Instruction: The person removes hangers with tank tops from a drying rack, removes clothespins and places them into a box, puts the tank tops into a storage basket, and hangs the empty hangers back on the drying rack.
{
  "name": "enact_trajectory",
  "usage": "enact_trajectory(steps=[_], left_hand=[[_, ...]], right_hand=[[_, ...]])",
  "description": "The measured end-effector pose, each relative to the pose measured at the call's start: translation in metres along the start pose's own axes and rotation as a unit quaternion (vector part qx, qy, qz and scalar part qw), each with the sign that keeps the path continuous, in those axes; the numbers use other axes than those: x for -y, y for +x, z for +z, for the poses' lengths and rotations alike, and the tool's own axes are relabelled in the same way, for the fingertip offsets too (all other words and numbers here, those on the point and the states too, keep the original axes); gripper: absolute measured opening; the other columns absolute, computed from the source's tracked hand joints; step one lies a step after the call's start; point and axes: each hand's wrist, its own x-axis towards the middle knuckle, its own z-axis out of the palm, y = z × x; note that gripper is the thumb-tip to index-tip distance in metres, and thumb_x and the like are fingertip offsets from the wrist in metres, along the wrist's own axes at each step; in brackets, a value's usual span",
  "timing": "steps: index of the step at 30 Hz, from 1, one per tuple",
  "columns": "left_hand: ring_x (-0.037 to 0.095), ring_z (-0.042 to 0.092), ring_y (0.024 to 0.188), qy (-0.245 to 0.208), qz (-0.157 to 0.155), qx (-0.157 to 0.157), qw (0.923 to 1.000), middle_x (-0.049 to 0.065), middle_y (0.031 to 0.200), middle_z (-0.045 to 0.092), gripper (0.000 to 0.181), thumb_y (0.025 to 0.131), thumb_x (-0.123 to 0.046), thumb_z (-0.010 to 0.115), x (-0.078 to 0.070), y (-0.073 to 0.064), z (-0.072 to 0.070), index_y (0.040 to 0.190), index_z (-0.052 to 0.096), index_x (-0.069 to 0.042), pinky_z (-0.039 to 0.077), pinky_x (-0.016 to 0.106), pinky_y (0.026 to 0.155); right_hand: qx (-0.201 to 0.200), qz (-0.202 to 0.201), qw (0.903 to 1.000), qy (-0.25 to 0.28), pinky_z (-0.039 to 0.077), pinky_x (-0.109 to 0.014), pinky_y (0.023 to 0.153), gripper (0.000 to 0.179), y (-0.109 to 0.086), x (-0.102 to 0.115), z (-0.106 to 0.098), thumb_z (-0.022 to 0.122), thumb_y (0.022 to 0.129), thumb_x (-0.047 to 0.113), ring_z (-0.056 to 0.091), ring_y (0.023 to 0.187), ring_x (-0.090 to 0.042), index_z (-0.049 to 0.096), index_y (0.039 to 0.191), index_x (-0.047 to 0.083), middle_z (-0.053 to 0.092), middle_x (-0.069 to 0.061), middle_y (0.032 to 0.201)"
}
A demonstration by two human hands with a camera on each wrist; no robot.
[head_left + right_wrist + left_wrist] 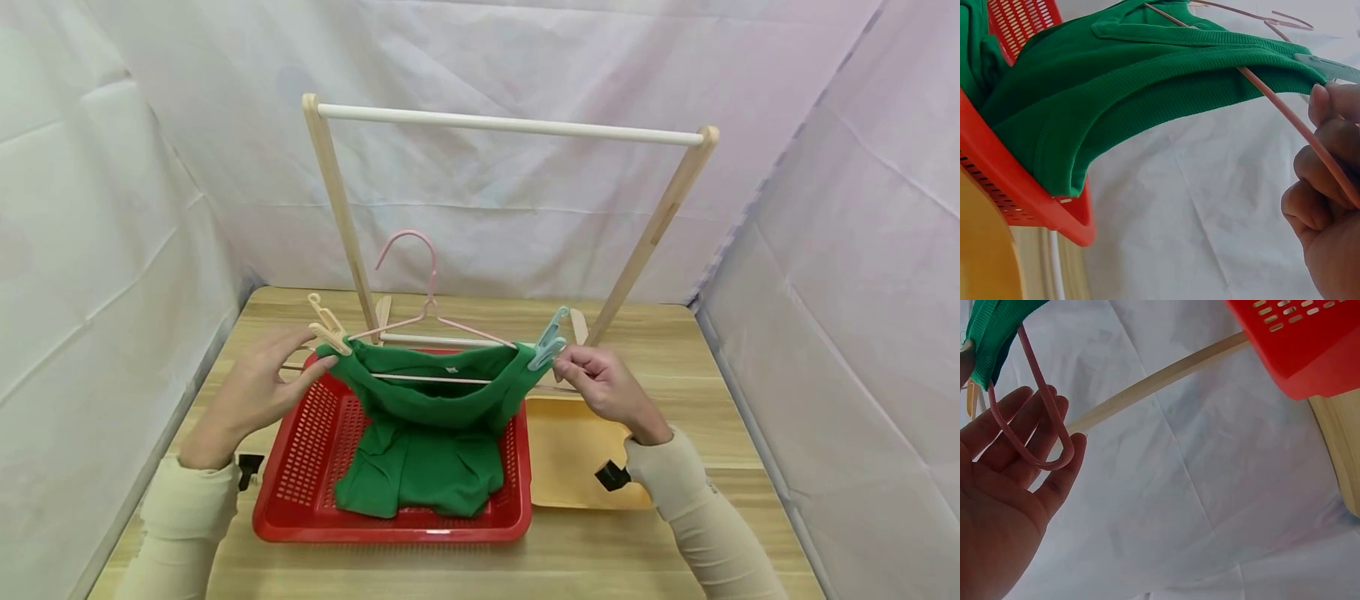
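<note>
My L hand (258,383): fingers nearly straight, loose; thumb on green garment (442,408) edge by cream peg (328,333). Garment's pegged to pink hanger (432,283), btm part in red basket (390,533). Blue peg (547,346) at other end; yellow tray (562,454) beside basket. R hand (606,385): thumb + index pinch garment's edge, other fingers curled.

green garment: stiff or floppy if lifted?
Likely floppy: the green garment sags between the beige clip and blue clip. Its lower part, rumpled in the red basket, would probably unfold and trail. The clips probably limit slipping off the pink hanger.
</note>
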Motion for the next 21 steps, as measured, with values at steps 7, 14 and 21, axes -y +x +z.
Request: enact_trajectory(steps=[7, 14, 21], left_hand=[[0.037, 0.065, 0.102, -0.011, -0.005, 0.011, 0.9999, 0.02, 0.109, 0.069, 0.033, 0.08, -0.006, 0.078, 0.002, 0.0, 0.003, 0.111, 0.068, 0.0, 0.05, 0.053, 0.087], [0.03, 0.065, 0.101, -0.023, -0.032, -0.002, 0.9992, 0.014, 0.112, 0.07, 0.049, 0.081, -0.007, 0.078, 0.001, 0.003, -0.002, 0.127, 0.064, -0.001, 0.049, 0.018, 0.08], [0.028, 0.064, 0.103, -0.045, -0.031, -0.003, 0.9985, 0.01, 0.11, 0.07, 0.054, 0.077, -0.006, 0.082, 0.001, 0.004, -0.003, 0.128, 0.064, -0.002, 0.036, 0.006, 0.093]], right_hand=[[0.003, 0.013, 0.9999, -0.001, 0.032, -0.026, 0.047, 0.023, -0.004, -0.004, 0.003, 0.051, 0.097, -0.011, 0.033, 0.054, -0.006, 0.06, 0.082, 0.004, 0.04, -0.002, 0.065], [0.006, 0.014, 0.9998, 0.01, 0.034, -0.026, 0.046, 0.026, -0.007, -0.008, 0.004, 0.05, 0.095, -0.014, 0.035, 0.053, -0.007, 0.06, 0.082, 0.005, 0.041, -0.003, 0.064], [0.007, 0.026, 0.9996, 0.013, 0.031, -0.024, 0.046, 0.022, -0.01, -0.012, 0.006, 0.049, 0.094, -0.015, 0.034, 0.052, -0.006, 0.06, 0.081, -0.001, 0.039, -0.003, 0.061]])
